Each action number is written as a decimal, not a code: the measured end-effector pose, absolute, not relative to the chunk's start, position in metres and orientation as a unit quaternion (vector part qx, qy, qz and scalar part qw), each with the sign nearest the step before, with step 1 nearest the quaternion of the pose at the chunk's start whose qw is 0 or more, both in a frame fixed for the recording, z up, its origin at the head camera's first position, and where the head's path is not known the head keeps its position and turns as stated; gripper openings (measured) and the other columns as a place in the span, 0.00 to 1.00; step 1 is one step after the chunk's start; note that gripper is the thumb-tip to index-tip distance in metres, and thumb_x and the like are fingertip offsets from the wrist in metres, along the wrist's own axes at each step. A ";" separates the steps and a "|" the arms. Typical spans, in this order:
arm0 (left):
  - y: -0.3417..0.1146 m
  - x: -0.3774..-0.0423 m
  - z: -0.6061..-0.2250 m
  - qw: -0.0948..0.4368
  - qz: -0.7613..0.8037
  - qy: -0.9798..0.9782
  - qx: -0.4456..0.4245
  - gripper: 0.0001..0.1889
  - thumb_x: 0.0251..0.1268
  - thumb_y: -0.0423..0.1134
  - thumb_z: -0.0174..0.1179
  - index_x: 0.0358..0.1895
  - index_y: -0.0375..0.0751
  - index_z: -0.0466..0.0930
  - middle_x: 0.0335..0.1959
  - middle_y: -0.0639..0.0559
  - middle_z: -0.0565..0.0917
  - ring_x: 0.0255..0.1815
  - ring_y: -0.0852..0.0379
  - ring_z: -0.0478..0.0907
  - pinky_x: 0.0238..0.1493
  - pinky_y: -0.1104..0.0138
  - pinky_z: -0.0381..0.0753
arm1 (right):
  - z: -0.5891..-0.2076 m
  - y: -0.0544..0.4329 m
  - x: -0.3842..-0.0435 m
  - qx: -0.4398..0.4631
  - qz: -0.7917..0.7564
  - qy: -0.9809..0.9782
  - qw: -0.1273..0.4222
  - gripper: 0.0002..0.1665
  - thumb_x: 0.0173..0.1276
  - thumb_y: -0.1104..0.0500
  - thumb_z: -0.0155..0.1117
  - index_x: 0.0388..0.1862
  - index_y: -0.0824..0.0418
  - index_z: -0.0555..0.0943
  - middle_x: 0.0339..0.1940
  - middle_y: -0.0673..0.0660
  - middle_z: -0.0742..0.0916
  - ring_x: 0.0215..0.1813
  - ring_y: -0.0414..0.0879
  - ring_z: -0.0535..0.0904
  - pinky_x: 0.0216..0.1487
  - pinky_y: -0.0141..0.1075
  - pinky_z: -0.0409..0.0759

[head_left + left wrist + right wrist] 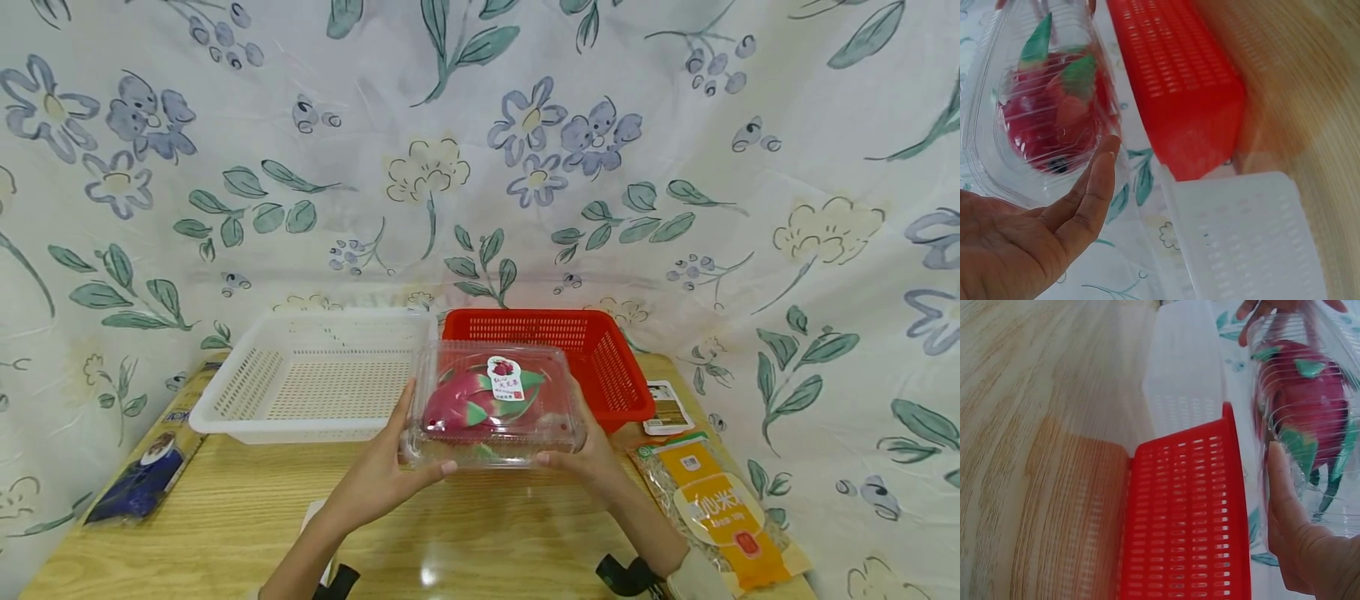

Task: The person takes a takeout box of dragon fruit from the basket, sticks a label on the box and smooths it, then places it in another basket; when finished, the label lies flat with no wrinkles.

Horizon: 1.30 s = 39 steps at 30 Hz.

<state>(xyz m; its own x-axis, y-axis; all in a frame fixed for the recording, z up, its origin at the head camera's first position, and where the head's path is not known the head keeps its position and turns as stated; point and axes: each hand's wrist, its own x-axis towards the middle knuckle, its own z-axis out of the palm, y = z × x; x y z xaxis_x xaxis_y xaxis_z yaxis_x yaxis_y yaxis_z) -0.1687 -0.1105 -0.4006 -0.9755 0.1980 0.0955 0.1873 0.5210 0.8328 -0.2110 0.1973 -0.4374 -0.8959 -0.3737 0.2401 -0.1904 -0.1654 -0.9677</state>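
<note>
A clear plastic clamshell box (pixel 551 417) with a pink dragon fruit (pixel 457 402) inside is held up in front of the baskets. A white label (pixel 506 380) is stuck on its lid. My left hand (pixel 386 473) grips the box's left end, thumb along the near side. At the other end my right hand (pixel 592 458) grips it the same way. The fruit's green-tipped scales show through the plastic in the left wrist view, where the left fingers (pixel 1091 194) lie along the box. In the right wrist view the right hand (pixel 1304 540) supports the box from its side.
Behind the box stand a white basket (pixel 300 429) on the left and a red basket (pixel 607 367) on the right. An orange-labelled bag of grain (pixel 720 508) and a small white-edged packet (pixel 666 408) lie at the right. A blue package (pixel 146 479) lies at the left table edge.
</note>
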 end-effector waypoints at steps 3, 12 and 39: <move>-0.109 -0.169 -0.400 0.006 0.467 0.878 0.106 0.60 0.53 0.60 0.72 0.80 0.70 0.33 0.74 0.41 0.66 0.56 0.45 0.78 0.50 0.52 0.81 | -0.437 0.199 -0.212 -0.213 -0.729 0.648 0.061 0.68 0.58 0.62 0.76 0.83 0.42 0.39 0.75 0.61 0.64 0.64 0.46 0.73 0.59 0.37 0.80; -0.106 -0.169 -0.403 0.009 0.456 0.884 0.099 0.60 0.52 0.61 0.71 0.80 0.67 0.35 0.72 0.37 0.67 0.56 0.43 0.80 0.53 0.48 0.81 | -0.435 0.204 -0.216 -0.190 -0.717 0.669 0.047 0.66 0.58 0.61 0.75 0.82 0.40 0.41 0.75 0.62 0.65 0.65 0.51 0.73 0.57 0.40 0.81; -0.101 -0.182 -0.422 0.039 0.506 0.856 0.095 0.57 0.56 0.56 0.71 0.80 0.68 0.36 0.48 0.48 0.78 0.47 0.55 0.80 0.45 0.57 0.82 | -0.430 0.216 -0.233 -0.156 -0.742 0.651 0.042 0.64 0.60 0.67 0.72 0.82 0.38 0.42 0.74 0.54 0.66 0.64 0.44 0.74 0.60 0.36 0.79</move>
